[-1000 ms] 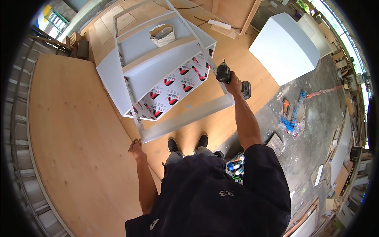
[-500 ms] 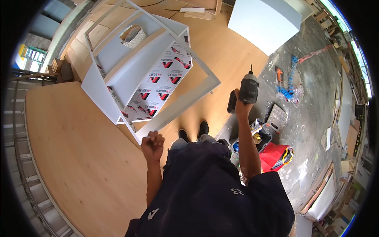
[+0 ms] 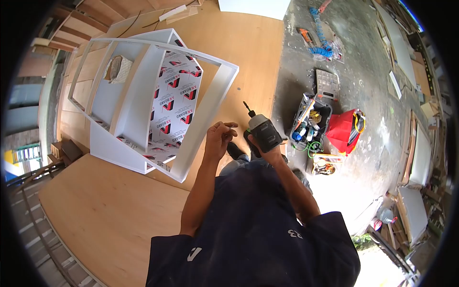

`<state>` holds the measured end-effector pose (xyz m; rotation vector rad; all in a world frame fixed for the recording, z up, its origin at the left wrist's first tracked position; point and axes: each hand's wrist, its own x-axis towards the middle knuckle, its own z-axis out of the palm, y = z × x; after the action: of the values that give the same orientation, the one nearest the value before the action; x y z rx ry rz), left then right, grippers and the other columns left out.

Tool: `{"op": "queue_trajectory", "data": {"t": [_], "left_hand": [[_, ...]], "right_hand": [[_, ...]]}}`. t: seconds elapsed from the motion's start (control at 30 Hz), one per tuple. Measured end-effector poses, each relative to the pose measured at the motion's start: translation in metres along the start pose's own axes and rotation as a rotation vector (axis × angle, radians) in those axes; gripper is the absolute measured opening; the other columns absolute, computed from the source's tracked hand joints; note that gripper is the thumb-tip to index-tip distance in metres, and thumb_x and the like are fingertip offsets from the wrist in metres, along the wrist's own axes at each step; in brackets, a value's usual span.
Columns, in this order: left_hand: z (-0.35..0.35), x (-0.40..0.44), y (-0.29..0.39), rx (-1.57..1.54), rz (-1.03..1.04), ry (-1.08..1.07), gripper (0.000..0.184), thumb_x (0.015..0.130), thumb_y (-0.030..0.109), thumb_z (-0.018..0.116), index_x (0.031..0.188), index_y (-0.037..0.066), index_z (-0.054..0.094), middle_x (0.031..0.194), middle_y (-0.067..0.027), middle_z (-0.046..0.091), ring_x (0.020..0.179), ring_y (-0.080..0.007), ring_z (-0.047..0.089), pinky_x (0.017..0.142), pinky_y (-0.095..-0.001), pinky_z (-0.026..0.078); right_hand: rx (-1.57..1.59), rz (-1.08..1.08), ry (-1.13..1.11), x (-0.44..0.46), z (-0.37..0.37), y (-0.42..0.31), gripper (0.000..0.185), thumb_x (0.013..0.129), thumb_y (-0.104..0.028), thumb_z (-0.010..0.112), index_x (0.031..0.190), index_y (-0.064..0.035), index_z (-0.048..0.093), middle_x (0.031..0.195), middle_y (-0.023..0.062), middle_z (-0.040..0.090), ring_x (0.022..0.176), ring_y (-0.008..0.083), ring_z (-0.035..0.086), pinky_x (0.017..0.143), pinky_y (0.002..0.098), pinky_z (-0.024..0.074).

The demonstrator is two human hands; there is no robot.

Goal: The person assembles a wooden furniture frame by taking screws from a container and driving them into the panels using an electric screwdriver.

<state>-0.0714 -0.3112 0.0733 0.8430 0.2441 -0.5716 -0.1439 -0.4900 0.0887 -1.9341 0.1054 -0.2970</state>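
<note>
My right hand (image 3: 268,154) grips a cordless drill (image 3: 266,131) in front of my body, its bit pointing up and to the left. Close by on the left, my left hand (image 3: 218,138) is closed in a pinch near the drill's bit; a tiny thing may be between the fingertips, too small to name. Just beyond the left hand lies a white open frame (image 3: 213,100), resting tilted across a white cabinet box (image 3: 136,91). Printed "AN BOARD" panel (image 3: 174,95) shows inside it. A woven pouch (image 3: 119,69) sits within the frame's outline.
Plywood flooring (image 3: 119,205) spreads beneath the cabinet. On the concrete to the right are a tool bin (image 3: 308,119), a red bag (image 3: 343,131), a grey organizer case (image 3: 327,84), an orange tool (image 3: 304,35) and a coiled blue hose (image 3: 321,50). A white panel (image 3: 258,7) lies ahead.
My right hand has brought the drill down and left, closer to my body. My left hand has moved right and up, off the frame's near corner, toward the drill. The view has turned rightward.
</note>
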Motion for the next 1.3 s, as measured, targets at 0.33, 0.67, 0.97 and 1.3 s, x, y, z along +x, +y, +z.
{"op": "queue_trajectory", "data": {"t": [0.33, 0.67, 0.97, 1.3], "left_hand": [[-0.011, 0.022, -0.006, -0.28, 0.019, 0.089, 0.016, 0.076, 0.005, 0.054, 0.066, 0.008, 0.043, 0.077, -0.0135, 0.057, 0.052, -0.0129, 0.046, 0.05, -0.021, 0.039], [-0.013, 0.059, 0.001, 0.031, 0.107, 0.138, 0.017, 0.078, 0.003, 0.049, 0.064, 0.008, 0.043, 0.082, -0.0172, 0.062, 0.051, -0.0124, 0.046, 0.046, -0.0207, 0.035], [-0.01, 0.086, -0.018, -0.17, 0.028, 0.177, 0.009, 0.089, 0.006, 0.057, 0.094, -0.001, 0.059, 0.082, -0.0107, 0.062, 0.064, -0.0122, 0.054, 0.059, -0.0211, 0.047], [-0.003, 0.098, -0.019, -0.081, 0.012, 0.162, 0.017, 0.092, 0.015, 0.059, 0.098, 0.0, 0.06, 0.084, -0.0063, 0.06, 0.071, -0.0106, 0.054, 0.06, -0.0205, 0.046]], "right_hand": [[0.123, 0.023, -0.043, -0.015, 0.007, 0.011, 0.021, 0.077, -0.012, 0.073, 0.096, -0.005, 0.065, 0.087, 0.01, 0.067, 0.078, 0.0235, 0.065, 0.071, 0.0327, 0.0514], [0.294, 0.058, -0.222, 0.0, 0.006, 0.045, 0.027, 0.077, -0.012, 0.075, 0.1, -0.0007, 0.064, 0.087, 0.0083, 0.068, 0.076, 0.0119, 0.06, 0.072, 0.0281, 0.0497], [0.535, 0.182, -0.207, 0.016, 0.006, 0.065, 0.04, 0.076, -0.008, 0.074, 0.113, -0.0018, 0.059, 0.098, 0.0064, 0.066, 0.086, 0.0121, 0.059, 0.079, 0.0289, 0.049], [0.599, 0.198, -0.214, 0.032, 0.01, 0.09, 0.049, 0.074, -0.006, 0.076, 0.118, -0.0034, 0.056, 0.102, 0.0048, 0.064, 0.091, 0.0137, 0.058, 0.081, 0.0301, 0.0484]]}}
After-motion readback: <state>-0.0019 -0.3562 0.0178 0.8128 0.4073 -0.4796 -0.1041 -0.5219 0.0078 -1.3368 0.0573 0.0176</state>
